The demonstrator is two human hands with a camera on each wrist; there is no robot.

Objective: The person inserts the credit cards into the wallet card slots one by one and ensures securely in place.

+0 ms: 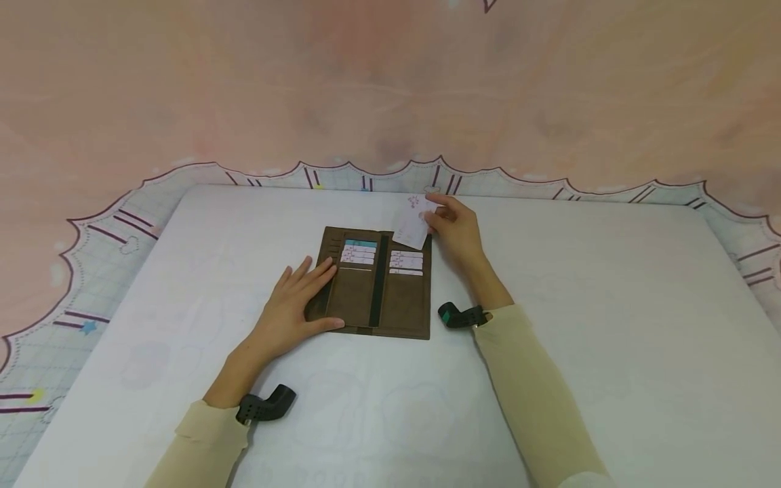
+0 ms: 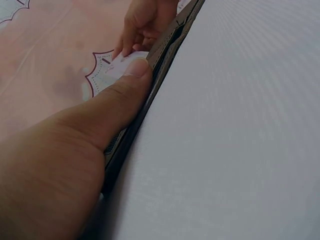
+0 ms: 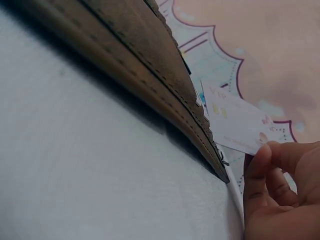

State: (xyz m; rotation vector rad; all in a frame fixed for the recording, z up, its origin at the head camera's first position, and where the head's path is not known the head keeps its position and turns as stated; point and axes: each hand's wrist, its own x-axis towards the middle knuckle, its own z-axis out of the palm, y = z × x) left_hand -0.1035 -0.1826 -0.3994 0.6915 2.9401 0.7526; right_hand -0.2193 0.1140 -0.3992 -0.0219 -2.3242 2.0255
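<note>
A brown card wallet (image 1: 405,305) lies spread flat on the white table, with white printed cards stacked in the slots of both its halves. Between thumb and fingers my right hand (image 1: 456,229) pinches a white card (image 1: 410,230) with pink print, tilted over the top of the wallet's right half. In the right wrist view the card (image 3: 235,120) shows "VIP" lettering and stands up past the stitched wallet edge. My left hand (image 1: 299,305) rests with spread fingers on the wallet's left edge, its thumb (image 2: 117,97) along the lower edge.
The white table (image 1: 604,325) stretches out on both sides of the wallet. Beyond its far edge hangs a pink and pale blue patterned cloth (image 1: 390,88). Black wrist cameras (image 1: 266,404) are strapped on both wrists, below beige sleeves (image 1: 537,386).
</note>
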